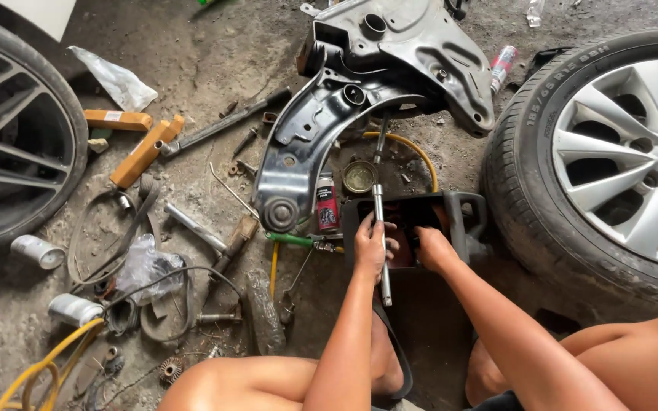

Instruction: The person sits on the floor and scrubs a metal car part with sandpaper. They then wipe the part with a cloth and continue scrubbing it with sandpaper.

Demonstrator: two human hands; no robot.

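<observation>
Fingers of my left hand (pixel 372 245) wrap shut around the long steel extension bar (pixel 381 243), held upright over the black open-topped plastic box (pixel 458 205), while my right hand (pixel 429 247) reaches loosely inside, grip hidden.

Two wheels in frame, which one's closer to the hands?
The silver-spoked wheel at the frame's right, beside the right hand. The dark-spoked wheel sits at the far left edge, past the scattered tools.
</observation>
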